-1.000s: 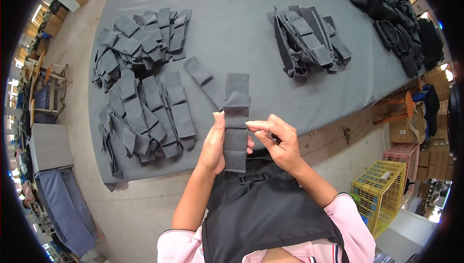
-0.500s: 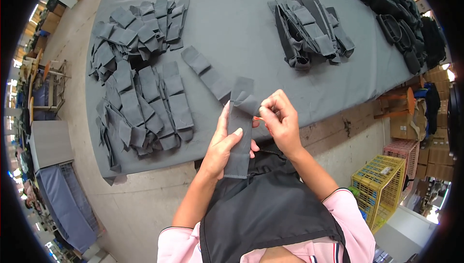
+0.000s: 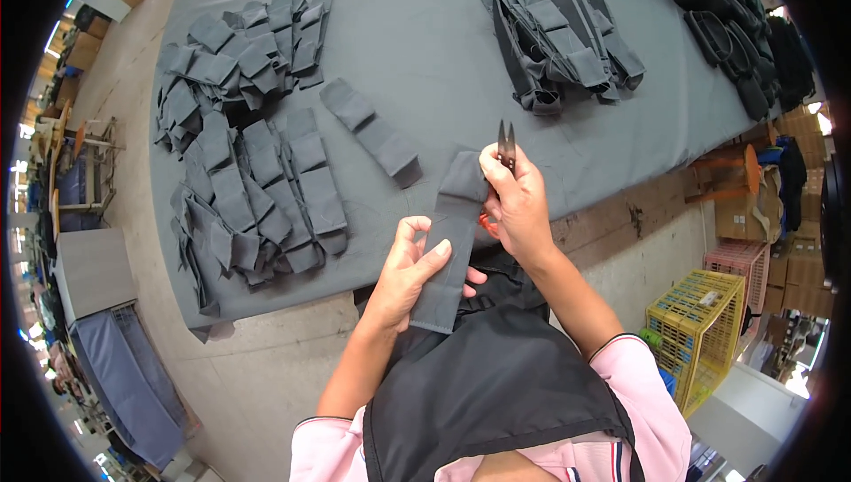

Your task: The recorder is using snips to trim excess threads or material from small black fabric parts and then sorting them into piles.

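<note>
The left hand (image 3: 409,271) is raised above the table edge, thumb and fingers pinching the lower half of a long grey fabric strip (image 3: 450,236). The right hand (image 3: 517,203) grips the strip's top end and also holds small thread snips (image 3: 506,143), blades pointing up. The strip hangs upright between both hands, flat and folded at the top, over the grey table (image 3: 425,66).

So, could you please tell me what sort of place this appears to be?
Probably a garment or bag sewing workshop: a grey-covered table bears stacks of grey fabric pieces, the right hand holds thread snips, and cartons stand nearby.
</note>
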The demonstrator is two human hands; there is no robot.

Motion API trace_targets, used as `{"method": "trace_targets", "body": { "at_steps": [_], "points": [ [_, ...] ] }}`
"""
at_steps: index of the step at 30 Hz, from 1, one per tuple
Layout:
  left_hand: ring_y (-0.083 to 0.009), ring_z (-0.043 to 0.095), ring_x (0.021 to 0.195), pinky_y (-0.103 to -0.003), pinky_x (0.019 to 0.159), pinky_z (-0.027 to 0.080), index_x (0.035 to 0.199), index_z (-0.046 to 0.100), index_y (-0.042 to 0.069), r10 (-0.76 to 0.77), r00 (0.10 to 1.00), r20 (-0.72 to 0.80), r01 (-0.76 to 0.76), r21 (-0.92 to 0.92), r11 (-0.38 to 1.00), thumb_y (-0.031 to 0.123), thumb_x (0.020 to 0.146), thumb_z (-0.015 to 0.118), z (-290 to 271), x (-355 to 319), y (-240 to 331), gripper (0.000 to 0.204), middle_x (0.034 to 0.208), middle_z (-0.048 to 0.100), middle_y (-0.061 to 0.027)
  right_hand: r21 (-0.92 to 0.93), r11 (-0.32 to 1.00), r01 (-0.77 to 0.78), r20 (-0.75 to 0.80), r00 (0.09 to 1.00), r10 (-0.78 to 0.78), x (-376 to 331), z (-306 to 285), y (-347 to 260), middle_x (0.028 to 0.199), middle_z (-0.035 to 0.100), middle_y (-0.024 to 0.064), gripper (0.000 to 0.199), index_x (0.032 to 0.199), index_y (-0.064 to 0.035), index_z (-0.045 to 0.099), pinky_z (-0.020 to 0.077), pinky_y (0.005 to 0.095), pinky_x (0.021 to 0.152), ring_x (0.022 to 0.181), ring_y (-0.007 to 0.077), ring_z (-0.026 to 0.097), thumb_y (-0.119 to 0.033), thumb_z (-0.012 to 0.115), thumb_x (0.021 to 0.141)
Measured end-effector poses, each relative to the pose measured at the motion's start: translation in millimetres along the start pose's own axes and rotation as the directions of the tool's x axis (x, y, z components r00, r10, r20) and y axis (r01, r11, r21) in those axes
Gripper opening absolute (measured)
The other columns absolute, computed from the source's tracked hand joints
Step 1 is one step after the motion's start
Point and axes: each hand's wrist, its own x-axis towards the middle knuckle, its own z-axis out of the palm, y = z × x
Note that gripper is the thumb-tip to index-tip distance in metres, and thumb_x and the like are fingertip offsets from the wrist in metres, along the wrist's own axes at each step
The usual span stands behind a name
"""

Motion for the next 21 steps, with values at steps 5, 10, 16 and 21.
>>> {"method": "trace_targets", "body": {
  "at_steps": [5, 10, 16, 21],
  "points": [
    [-0.0388, 0.016, 0.138, -0.048, 0.108, 0.022, 0.076, 0.052, 0.0, 0.554, 0.771, 0.313, -0.553, 0.76, 0.34, 0.014, 0.077, 0.068, 4, 6, 7, 0.021, 0.148, 0.015, -0.0245, -0.086, 0.97, -0.229, 0.068, 0.97, 0.235, 15, 2, 2, 0.07, 0.046, -0.0059, 0.007, 0.089, -0.0079, 0.054, 0.0256, 0.0165, 0.04, 0.052, -0.0016, 0.036, -0.015, 0.056, 0.09],
    [-0.039, 0.033, 0.13, -0.048, 0.103, 0.029, 0.082, 0.054, -0.002, 0.602, 0.686, 0.409, -0.606, 0.778, 0.163, 0.012, 0.076, 0.068, -7, 15, 9, 0.02, 0.125, 0.054, -0.0166, -0.182, 0.973, -0.139, 0.178, 0.969, 0.172, 13, -6, 21, 0.081, 0.05, -0.0007, 0.015, 0.1, -0.0036, 0.055, 0.0409, 0.0181, 0.057, 0.062, 0.0041, 0.046, -0.013, 0.057, 0.09],
    [-0.0325, 0.035, 0.129, -0.045, 0.105, 0.027, 0.106, 0.056, -0.002, 0.642, 0.748, 0.171, -0.569, 0.663, 0.486, 0.018, 0.085, 0.063, -24, 11, 5, 0.029, 0.123, 0.055, -0.0136, -0.752, 0.554, 0.357, 0.218, 0.928, -0.302, -39, -14, -5, 0.084, 0.054, 0.0093, 0.03, 0.107, -0.0077, 0.056, 0.0467, 0.03, 0.058, 0.066, 0.0197, 0.057, -0.01, 0.067, 0.079],
    [-0.0318, 0.03, 0.132, -0.043, 0.107, 0.022, 0.116, 0.054, 0.0, 0.619, 0.757, 0.21, -0.579, 0.654, 0.487, 0.023, 0.086, 0.061, -21, 14, 10, 0.038, 0.13, 0.049, -0.0138, -0.834, 0.258, 0.488, 0.383, 0.848, -0.366, -51, -12, -22, 0.083, 0.054, 0.0068, 0.03, 0.1, -0.008, 0.059, 0.0445, 0.0307, 0.056, 0.063, 0.0214, 0.057, -0.008, 0.07, 0.072]
  ]
}}
